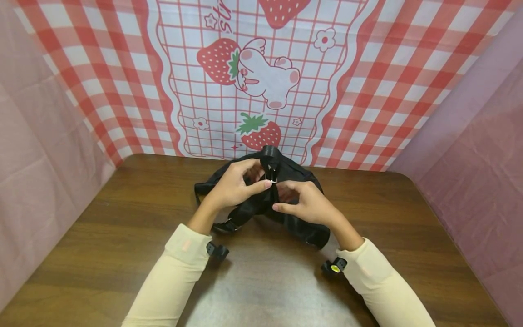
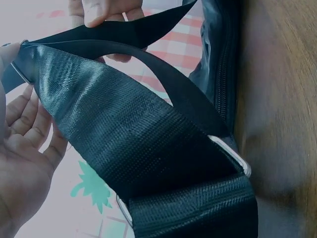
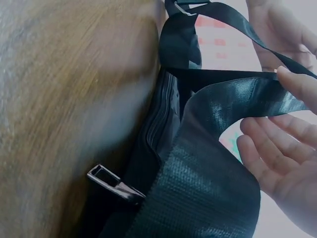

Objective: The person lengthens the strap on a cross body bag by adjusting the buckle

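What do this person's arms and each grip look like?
The left sleeve and right sleeve are long and pale cream. At the wrists sit a small black left camera and a similar right camera with a yellow spot; no cables show. The left grip and right grip are bare hands, without gloves.

My sleeves [image 1: 163, 281] are pale cream. I see a black bag [image 1: 299, 171] with a black webbing strap [image 2: 119, 124] and silvery buckle [image 2: 232, 154], a brown wood-grain tabletop [image 1: 102, 218], a backdrop cloth [image 1: 388, 91] in red-and-white gingham with red, green-leaved strawberries [image 1: 263, 136], and plain dusty-pink curtains [image 1: 41, 136].
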The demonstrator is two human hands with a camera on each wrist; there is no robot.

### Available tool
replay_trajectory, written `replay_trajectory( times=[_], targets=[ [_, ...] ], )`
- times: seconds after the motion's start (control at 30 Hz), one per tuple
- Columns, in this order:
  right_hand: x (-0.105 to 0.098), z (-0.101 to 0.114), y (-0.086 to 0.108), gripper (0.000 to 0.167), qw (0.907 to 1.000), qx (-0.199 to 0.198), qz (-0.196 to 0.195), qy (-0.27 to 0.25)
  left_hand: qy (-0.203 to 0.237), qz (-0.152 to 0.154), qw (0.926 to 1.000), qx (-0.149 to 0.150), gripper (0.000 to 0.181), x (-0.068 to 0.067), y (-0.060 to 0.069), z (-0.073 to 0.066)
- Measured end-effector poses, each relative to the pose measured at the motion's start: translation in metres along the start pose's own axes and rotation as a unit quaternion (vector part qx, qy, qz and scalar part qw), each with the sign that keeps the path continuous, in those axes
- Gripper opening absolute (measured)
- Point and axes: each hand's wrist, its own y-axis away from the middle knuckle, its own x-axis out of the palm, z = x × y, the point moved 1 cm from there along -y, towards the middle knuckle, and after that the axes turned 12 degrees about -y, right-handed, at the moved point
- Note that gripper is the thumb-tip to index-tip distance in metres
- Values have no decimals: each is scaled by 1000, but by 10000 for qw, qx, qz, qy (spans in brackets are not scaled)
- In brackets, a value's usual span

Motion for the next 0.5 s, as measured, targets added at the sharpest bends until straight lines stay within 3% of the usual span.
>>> replay_trajectory(
  times=[0.3, 0.5],
  targets=[
    [-3, -3, 0, 40, 9999, 110, 53, 52, 126, -69, 9998, 122, 23, 0, -1, 2],
    [0, -8, 0, 45, 9989, 349, 285, 153, 70, -256, 9995, 147, 72, -2, -1, 3]
  ],
)
